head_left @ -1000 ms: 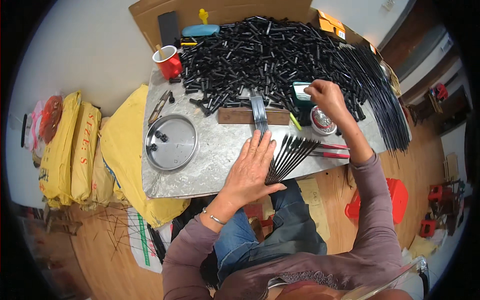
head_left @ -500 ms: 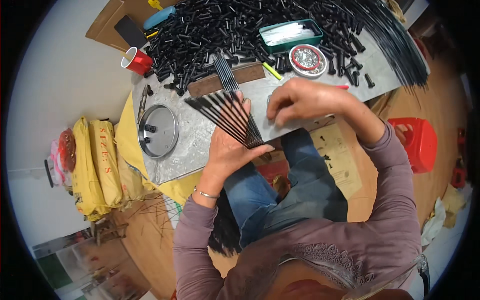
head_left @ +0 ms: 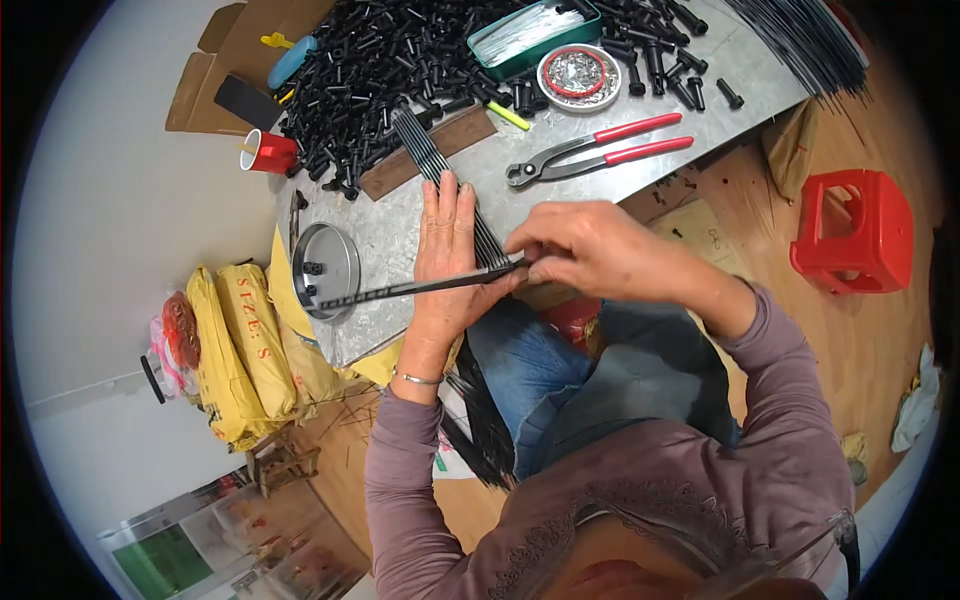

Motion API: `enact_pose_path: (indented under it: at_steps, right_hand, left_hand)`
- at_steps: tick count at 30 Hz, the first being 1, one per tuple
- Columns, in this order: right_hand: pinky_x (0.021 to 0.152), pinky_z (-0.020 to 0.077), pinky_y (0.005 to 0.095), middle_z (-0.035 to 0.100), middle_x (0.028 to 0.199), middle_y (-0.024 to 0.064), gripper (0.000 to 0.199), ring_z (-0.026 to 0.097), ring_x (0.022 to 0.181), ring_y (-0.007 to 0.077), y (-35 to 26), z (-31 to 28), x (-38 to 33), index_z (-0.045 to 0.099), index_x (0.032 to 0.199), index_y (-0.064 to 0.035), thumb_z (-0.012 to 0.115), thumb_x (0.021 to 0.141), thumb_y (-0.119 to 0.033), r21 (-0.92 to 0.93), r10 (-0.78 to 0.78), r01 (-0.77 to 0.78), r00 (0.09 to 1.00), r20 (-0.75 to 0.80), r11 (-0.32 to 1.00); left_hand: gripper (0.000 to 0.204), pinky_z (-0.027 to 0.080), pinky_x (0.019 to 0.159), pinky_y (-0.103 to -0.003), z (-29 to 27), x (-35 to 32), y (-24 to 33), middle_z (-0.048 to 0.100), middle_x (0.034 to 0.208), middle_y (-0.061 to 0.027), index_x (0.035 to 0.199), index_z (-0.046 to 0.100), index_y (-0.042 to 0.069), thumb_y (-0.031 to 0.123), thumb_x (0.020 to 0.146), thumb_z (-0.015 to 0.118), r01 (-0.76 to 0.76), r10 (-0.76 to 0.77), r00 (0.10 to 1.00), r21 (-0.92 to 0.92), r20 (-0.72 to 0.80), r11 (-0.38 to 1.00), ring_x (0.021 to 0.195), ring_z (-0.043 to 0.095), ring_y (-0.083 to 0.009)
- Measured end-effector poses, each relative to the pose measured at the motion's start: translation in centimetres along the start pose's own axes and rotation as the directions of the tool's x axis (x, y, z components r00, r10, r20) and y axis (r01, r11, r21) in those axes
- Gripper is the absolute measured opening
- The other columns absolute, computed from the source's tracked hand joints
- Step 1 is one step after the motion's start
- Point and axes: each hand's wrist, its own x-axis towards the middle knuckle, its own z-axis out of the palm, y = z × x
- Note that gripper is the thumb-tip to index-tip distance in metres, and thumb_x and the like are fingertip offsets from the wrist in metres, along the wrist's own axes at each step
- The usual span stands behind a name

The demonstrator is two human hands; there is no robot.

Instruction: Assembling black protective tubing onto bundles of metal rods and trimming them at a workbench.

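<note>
My left hand (head_left: 445,265) lies flat, fingers stretched, across a row of thin black rods (head_left: 425,150) slanting over the table edge. Beyond the fingers, the row's far end crosses a brown wooden bar (head_left: 465,133). At the near end, my right hand (head_left: 610,250) is closed, pinching the rods where a second dark set of rods (head_left: 390,290) joins them. That second set lies close together and reaches left over the left hand's back. Its tip passes above a round metal tray (head_left: 335,265) with a few small black parts. My right fingertips are partly hidden.
Red-handled pincers (head_left: 648,151) lie right of the rods. Behind are heaped black plastic parts (head_left: 370,75), a green box of white sticks (head_left: 535,35), a round tin of small metal bits (head_left: 580,78) and a red cup (head_left: 270,152). A red stool (head_left: 855,230) stands right.
The spread fan of rods has drawn together and now points left. My right hand has come down to the rods' near end, uncovering the pincers. My left fingers now lie over the row.
</note>
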Motion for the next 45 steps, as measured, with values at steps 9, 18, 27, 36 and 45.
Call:
enact_pose_path:
  at_steps: [9, 18, 27, 36, 45]
  right_hand:
    - [0.059, 0.0513, 0.0352, 0.060, 0.082, 0.0084, 0.014, 0.063, 0.067, 0.0263, 2.3, 6.4, -4.4, 0.063, 0.092, -0.0050, 0.068, 0.080, -0.009, 0.088, 0.126, -0.101, 0.925, -0.358, 0.991]
    - [0.056, 0.0489, 0.0301, 0.060, 0.079, 0.0028, 0.017, 0.064, 0.066, 0.0202, 2.7, 7.2, -3.4, 0.063, 0.095, -0.0114, 0.071, 0.079, -0.015, 0.002, 0.044, -0.046, 0.935, -0.351, 0.999]
    - [0.057, 0.0502, 0.0295, 0.058, 0.076, 0.0026, 0.018, 0.063, 0.065, 0.0197, 3.3, 7.3, -3.2, 0.062, 0.095, -0.0092, 0.070, 0.079, -0.011, 0.032, 0.050, -0.041, 0.929, -0.366, 0.999]
    - [0.053, 0.0496, 0.0317, 0.062, 0.074, 0.0057, 0.010, 0.064, 0.062, 0.0224, 2.4, 4.7, -2.0, 0.064, 0.089, -0.0069, 0.068, 0.081, -0.010, 0.033, -0.013, 0.028, 0.920, -0.392, 0.999]
    - [0.057, 0.0491, 0.0361, 0.064, 0.078, 0.0103, 0.009, 0.064, 0.067, 0.0287, 4.2, -7.8, 6.7, 0.067, 0.087, -0.0051, 0.068, 0.080, -0.011, -0.549, -0.249, -0.029, 0.870, -0.426, 0.836]
  left_hand:
    - [0.113, 0.025, 0.113, -0.052, -0.1, 0.6, 0.4, 0.021, 0.152, -0.0283, 0.146, 0.026, -0.001, 0.034, 0.058, 0.087, 0.045, -0.045, 0.997, 0.004, 0.069, 0.999, 0.140, 0.019, -0.0491]
    - [0.115, 0.023, 0.113, -0.052, -0.1, 0.6, 0.1, 0.020, 0.151, -0.0305, 0.147, 0.024, -0.002, 0.043, 0.060, 0.084, 0.054, -0.055, 0.991, 0.012, 0.124, 0.998, 0.140, 0.017, -0.0500]
    - [0.068, 0.027, 0.112, -0.052, -0.1, 1.1, 0.3, 0.028, 0.150, -0.0272, 0.144, 0.032, -0.001, -0.005, 0.080, 0.054, 0.090, -0.092, 0.992, 0.031, 0.087, 0.995, 0.139, 0.025, -0.0476]
    - [0.090, 0.027, 0.110, -0.056, -1.3, 1.6, 0.8, 0.027, 0.148, -0.0310, 0.142, 0.031, -0.005, 0.028, 0.072, 0.078, 0.065, -0.061, 0.993, -0.038, 0.096, 0.997, 0.136, 0.024, -0.0522]
    - [0.107, 0.026, 0.111, -0.054, -1.2, 0.4, 1.1, 0.026, 0.148, -0.0307, 0.140, 0.030, -0.006, 0.040, 0.060, 0.086, 0.026, -0.025, 0.999, -0.025, 0.046, 0.999, 0.137, 0.024, -0.0506]
